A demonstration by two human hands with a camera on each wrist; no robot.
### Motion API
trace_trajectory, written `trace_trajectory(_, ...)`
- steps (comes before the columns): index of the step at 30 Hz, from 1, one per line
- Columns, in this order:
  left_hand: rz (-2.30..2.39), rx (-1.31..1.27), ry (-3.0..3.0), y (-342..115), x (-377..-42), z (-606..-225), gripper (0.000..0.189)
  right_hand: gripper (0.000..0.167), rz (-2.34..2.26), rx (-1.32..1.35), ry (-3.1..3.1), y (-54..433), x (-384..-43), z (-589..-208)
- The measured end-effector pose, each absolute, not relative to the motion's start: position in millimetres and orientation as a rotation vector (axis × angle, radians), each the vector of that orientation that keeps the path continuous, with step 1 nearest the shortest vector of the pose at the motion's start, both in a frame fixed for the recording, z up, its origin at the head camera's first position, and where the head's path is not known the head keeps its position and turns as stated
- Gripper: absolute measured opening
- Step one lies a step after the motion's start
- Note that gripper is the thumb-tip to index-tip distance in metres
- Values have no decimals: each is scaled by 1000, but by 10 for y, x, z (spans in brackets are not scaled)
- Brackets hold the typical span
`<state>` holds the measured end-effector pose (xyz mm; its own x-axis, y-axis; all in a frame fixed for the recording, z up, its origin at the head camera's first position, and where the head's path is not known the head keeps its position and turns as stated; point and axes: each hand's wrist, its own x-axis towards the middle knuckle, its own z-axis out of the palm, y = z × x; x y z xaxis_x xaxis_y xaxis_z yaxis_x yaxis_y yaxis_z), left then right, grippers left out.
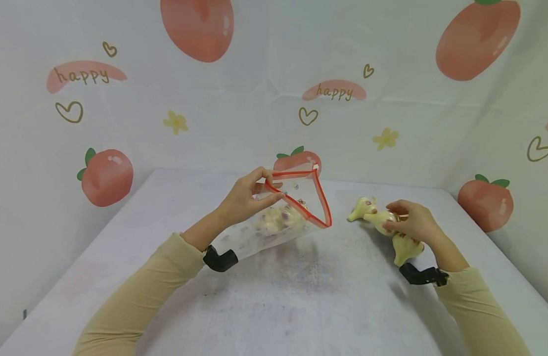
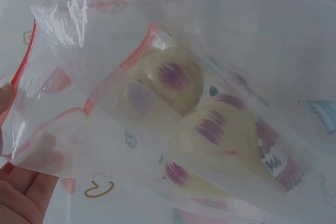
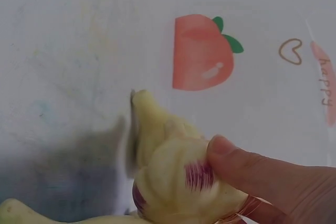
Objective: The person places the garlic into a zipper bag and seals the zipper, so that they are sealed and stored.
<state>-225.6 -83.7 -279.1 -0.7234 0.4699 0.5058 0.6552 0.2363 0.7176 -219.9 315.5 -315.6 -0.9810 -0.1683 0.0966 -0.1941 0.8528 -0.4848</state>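
Observation:
My left hand (image 1: 245, 198) pinches the red-edged rim of a clear zip bag (image 1: 256, 242), whose mouth gapes toward the right. Several garlic bulbs (image 1: 278, 220) with purple streaks lie inside it; the left wrist view shows these bulbs (image 2: 215, 135) through the printed plastic. On the right of the table, my right hand (image 1: 414, 220) grips a garlic bulb (image 3: 178, 177) between thumb and fingers. Beyond the gripped bulb is another garlic bulb (image 1: 363, 207), and a further garlic bulb (image 1: 406, 247) lies nearer, just below the hand. The gripping fingertips are partly hidden in the right wrist view.
A white table (image 1: 274, 306) with faint stains lies under both hands. Behind it hangs a white cloth (image 1: 238, 99) printed with red fruit, hearts and flowers. Black wrist mounts (image 1: 220, 259) sit at both cuffs, the left one close to the bag.

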Motion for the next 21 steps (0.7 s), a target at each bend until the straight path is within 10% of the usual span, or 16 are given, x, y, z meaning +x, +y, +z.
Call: trace_trajectory(21, -1491, -1057, -2333, -848, -2246, -2777, 25, 47, 841, 404, -2770, 2909, -2119, -2900)
